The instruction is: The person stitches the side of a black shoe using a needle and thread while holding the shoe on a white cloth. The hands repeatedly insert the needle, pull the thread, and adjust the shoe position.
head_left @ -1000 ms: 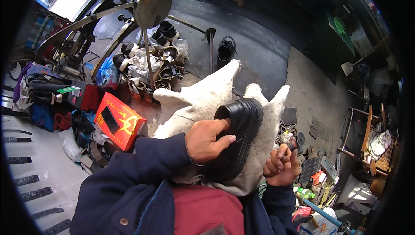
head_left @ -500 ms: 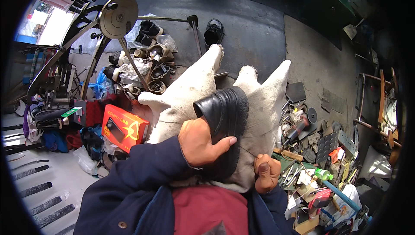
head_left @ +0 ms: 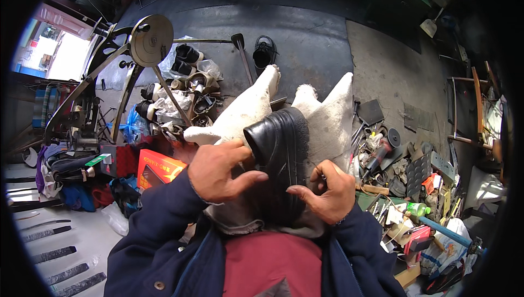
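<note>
A black leather shoe [head_left: 278, 144] lies on its side over off-white cloth [head_left: 322, 111] across my lap. My left hand [head_left: 221, 174] is at the shoe's opening, fingers curled at its edge and partly hidden, thumb out. My right hand [head_left: 330, 193] is beside the shoe's sole, index and other fingers curled and thumb stretched toward the shoe; what is in those fingers is too small to make out. Fine thread-like lines show on the shoe near it.
An iron machine [head_left: 151, 39] stands at upper left, beside piled shoes [head_left: 185, 57], a red box [head_left: 155, 167] and bags. A lone black shoe [head_left: 264, 54] sits ahead. Tools and scraps [head_left: 415, 179] crowd my right; strap-like strips [head_left: 53, 253] lie at lower left.
The shoe has rolled so its opening faces left. My left hand has shifted left and down. My right hand rose less high than a second ago and turned, thumb now extended toward the shoe.
</note>
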Motion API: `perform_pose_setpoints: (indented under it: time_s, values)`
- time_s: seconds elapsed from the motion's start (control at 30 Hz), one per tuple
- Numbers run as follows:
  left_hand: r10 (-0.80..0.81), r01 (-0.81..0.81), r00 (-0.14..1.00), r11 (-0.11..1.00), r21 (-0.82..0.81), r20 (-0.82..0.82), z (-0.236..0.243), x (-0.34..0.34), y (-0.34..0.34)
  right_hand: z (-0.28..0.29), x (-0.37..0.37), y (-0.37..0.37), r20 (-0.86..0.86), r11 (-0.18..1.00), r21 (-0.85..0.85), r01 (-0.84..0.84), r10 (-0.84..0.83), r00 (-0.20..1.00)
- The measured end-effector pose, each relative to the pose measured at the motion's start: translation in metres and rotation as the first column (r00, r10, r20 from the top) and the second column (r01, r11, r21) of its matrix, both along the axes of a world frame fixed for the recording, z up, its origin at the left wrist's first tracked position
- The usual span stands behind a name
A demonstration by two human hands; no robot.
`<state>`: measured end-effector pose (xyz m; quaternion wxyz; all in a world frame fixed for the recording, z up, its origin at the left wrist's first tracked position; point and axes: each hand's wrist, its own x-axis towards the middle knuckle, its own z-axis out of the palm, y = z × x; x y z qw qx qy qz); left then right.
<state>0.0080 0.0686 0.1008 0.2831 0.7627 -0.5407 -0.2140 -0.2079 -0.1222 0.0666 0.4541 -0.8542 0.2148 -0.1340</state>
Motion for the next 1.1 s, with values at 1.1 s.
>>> perform_pose_setpoints:
  time_s: [1.1]
  values:
    - [0.069, -0.089, 0.995, 0.917, -0.388, -0.065, -0.022, -0.056, -0.034, 0.027, -0.001, -0.007, -0.017, 0.960, 0.269, -0.073, 0.080, 0.997]
